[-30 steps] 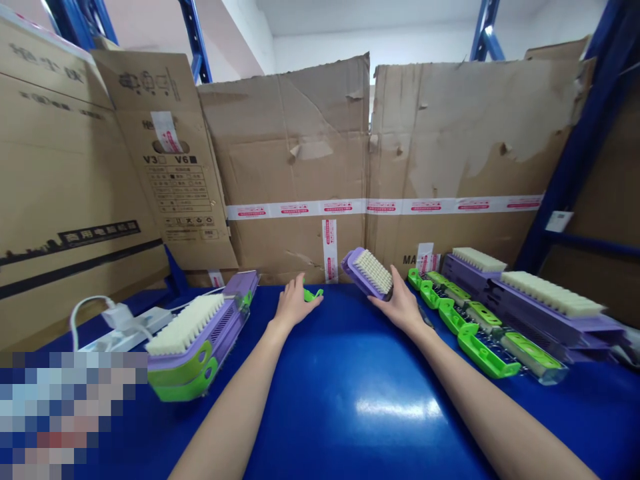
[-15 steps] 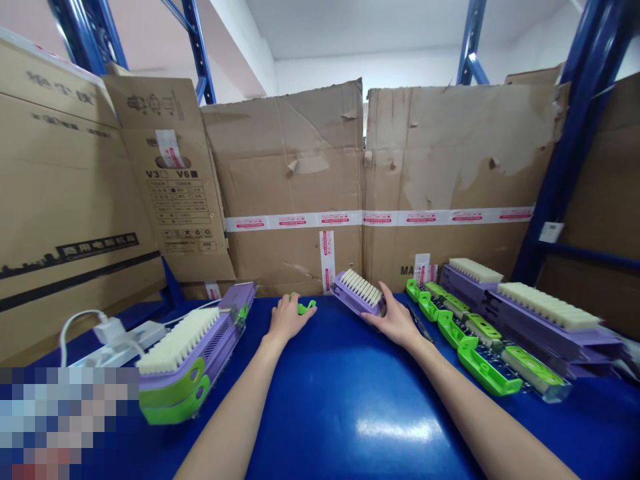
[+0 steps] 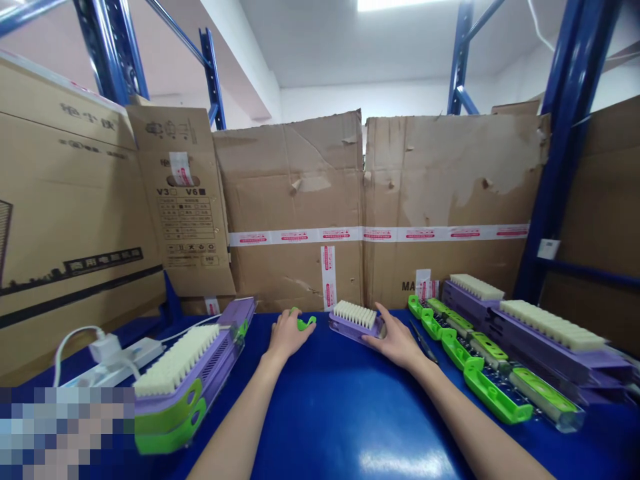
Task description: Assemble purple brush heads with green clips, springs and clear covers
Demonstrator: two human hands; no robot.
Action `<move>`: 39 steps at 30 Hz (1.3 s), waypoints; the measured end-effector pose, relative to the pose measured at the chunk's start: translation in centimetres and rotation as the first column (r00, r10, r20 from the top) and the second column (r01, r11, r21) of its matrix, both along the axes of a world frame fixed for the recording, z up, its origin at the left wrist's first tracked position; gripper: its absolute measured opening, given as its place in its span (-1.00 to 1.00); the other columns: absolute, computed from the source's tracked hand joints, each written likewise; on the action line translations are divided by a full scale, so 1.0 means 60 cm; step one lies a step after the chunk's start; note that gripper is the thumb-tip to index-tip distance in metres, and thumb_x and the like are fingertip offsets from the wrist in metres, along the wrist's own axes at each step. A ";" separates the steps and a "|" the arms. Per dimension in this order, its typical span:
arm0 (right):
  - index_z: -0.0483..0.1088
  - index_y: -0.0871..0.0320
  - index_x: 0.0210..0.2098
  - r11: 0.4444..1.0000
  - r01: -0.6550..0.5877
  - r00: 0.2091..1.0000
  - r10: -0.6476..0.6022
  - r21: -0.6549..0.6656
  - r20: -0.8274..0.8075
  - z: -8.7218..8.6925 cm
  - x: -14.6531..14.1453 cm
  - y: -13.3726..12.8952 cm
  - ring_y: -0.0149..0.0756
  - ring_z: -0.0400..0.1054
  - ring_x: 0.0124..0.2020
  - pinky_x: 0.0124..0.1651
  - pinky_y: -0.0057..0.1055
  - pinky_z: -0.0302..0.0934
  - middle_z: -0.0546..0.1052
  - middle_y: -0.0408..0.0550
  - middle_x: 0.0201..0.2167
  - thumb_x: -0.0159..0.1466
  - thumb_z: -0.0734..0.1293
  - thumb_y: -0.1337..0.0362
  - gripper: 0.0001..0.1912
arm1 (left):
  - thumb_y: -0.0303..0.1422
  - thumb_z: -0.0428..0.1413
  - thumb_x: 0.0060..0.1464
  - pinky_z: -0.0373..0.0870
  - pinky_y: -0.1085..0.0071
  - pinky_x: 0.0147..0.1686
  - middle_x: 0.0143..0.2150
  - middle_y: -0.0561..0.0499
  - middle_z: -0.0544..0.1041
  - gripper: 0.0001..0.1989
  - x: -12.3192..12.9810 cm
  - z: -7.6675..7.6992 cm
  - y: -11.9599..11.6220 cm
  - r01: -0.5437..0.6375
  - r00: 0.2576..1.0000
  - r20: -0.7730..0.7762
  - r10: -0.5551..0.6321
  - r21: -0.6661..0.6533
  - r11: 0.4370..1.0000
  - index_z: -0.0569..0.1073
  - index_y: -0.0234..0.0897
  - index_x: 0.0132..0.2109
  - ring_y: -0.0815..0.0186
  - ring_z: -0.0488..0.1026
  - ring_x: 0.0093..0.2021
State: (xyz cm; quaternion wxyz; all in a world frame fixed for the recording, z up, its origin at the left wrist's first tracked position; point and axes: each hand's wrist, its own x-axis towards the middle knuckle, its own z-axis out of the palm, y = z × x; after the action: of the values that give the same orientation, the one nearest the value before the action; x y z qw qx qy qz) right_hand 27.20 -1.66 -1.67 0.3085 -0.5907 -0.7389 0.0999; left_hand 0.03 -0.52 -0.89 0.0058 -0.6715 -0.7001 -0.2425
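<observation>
My left hand (image 3: 286,337) rests at the back of the blue table with its fingers closed around a small bright green plastic piece (image 3: 307,324), partly hidden by the fingers. To its right, my right hand (image 3: 396,340) grips the near end of a purple plastic brush (image 3: 354,328). Cream bristles on that brush face upward, and it sits level at the tabletop. A dark, pen-like tool (image 3: 424,341) lies just right of my right hand. At left, stacked purple brushes (image 3: 180,370) with green ends stand beside my left forearm.
A row of green curved pieces (image 3: 453,347) and clear-cased green parts (image 3: 543,390) runs along the right. Behind them are more purple brushes (image 3: 550,343). A white power strip (image 3: 117,363) lies left; cardboard sheets (image 3: 295,200) wall the back of the blue table (image 3: 325,413).
The purple brush has gone from tilted to level in my right hand. My left hand keeps the green piece. The camera view has tilted up slightly.
</observation>
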 end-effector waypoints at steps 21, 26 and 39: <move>-0.06 0.22 0.32 1.000 -0.012 1.000 0.013 -0.018 0.009 -0.002 -0.002 0.000 -0.07 0.19 0.15 0.16 -0.27 0.05 0.32 0.15 0.12 0.12 0.32 0.05 -0.12 | -0.02 -0.04 0.05 0.20 0.15 -0.01 0.07 -0.21 0.33 -0.46 0.008 0.010 -0.012 -0.019 0.995 -0.103 0.016 -0.025 1.000 0.34 -0.29 0.05 0.04 0.32 0.08; -0.05 0.26 0.32 1.000 -0.011 1.000 0.011 -0.014 0.020 -0.003 -0.003 0.001 -0.06 0.18 0.16 0.16 -0.27 0.05 0.32 0.19 0.12 0.13 0.32 0.05 -0.12 | -0.05 -0.06 0.09 0.21 0.14 -0.03 0.08 -0.23 0.33 -0.46 0.013 0.012 -0.015 -0.025 0.986 -0.168 0.022 -0.014 1.000 0.31 -0.32 0.09 0.04 0.33 0.07; -0.04 0.27 0.32 1.000 -0.030 0.999 0.029 0.003 0.016 -0.007 -0.001 0.004 -0.05 0.19 0.15 0.16 -0.25 0.05 0.32 0.21 0.12 0.12 0.32 0.04 -0.11 | -0.17 -0.08 0.14 0.14 0.11 0.04 0.13 -0.25 0.38 -0.54 0.027 0.015 -0.021 -0.005 0.952 -0.307 0.010 0.019 1.000 0.36 -0.32 0.09 0.02 0.29 0.13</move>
State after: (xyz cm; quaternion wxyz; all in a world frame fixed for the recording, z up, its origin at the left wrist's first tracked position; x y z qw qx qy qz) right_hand 27.17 -1.44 -2.10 0.3021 -0.5800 -0.7500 0.0987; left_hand 1.63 -1.77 0.01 0.1216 -0.6983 -0.6911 -0.1413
